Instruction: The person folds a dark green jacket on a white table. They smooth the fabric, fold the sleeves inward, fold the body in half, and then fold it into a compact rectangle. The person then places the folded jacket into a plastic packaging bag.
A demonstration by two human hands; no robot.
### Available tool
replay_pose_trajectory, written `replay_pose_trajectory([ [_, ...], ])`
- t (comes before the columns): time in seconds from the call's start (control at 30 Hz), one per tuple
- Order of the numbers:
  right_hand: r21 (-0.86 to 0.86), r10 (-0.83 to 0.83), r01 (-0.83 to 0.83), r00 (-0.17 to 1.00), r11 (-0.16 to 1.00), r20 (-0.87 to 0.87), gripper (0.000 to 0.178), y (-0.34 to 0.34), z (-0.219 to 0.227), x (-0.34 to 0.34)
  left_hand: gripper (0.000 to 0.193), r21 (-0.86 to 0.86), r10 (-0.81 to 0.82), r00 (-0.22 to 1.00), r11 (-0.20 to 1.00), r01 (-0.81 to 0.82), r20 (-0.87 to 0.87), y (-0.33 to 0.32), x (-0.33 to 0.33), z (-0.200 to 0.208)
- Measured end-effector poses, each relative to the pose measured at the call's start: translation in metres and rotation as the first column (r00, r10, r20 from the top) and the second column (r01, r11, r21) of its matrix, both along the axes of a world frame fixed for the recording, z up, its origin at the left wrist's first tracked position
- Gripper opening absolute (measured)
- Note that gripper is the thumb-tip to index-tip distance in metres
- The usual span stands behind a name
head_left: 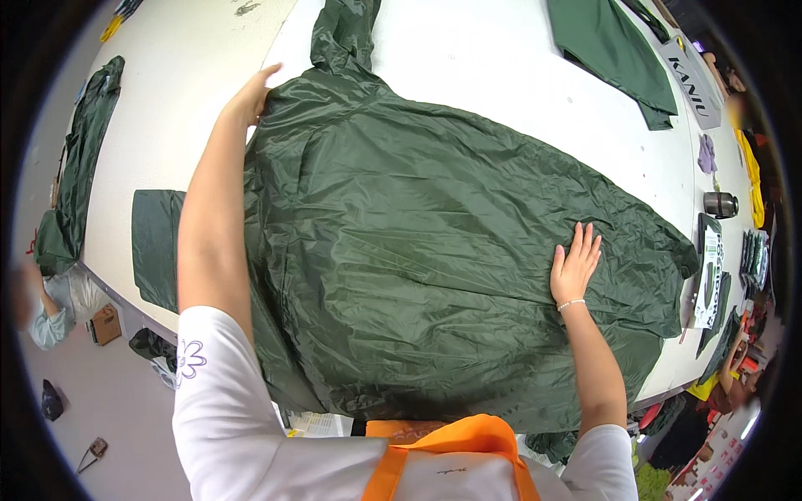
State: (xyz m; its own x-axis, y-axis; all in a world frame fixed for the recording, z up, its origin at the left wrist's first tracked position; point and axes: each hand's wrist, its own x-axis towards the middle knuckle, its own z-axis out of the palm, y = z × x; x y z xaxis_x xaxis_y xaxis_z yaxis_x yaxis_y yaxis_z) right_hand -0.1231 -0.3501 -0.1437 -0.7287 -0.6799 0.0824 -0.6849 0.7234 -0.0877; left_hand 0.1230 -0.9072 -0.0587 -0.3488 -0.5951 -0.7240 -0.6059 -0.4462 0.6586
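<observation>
A large dark green raincoat-like garment (401, 242) of thin, shiny, wrinkled fabric lies spread over the white table. One sleeve (342, 33) stretches away toward the far side. My right hand (575, 265) rests flat on the garment's right part, fingers extended. At the upper left edge of the garment, by the sleeve's base, is my left hand (252, 96). Its visible fingers are stretched out and touch the fabric's edge; the others are partly hidden.
A folded green piece (156, 246) lies beside my left forearm. More green fabric (614, 58) is at the far right, near a grey box (692, 79). A dark metal flask (720, 204) and a printed package (708, 275) stand along the right side. Another green garment (88, 159) hangs at the left edge.
</observation>
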Motion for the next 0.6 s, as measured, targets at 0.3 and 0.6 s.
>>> replay_pose_trajectory([
  [0.3,-0.021,0.008,-0.008,1.000,1.000,-0.008,0.056,-0.002,0.000,0.000,0.040,-0.611,-0.231,0.955,0.734,0.296,0.185,-0.024,-0.072,-0.015],
  [0.6,-0.066,0.006,-0.008,1.000,0.998,-0.030,0.057,-0.003,0.001,-0.002,0.068,-0.993,0.051,0.997,-0.093,0.070,0.065,0.051,0.010,-0.028],
])
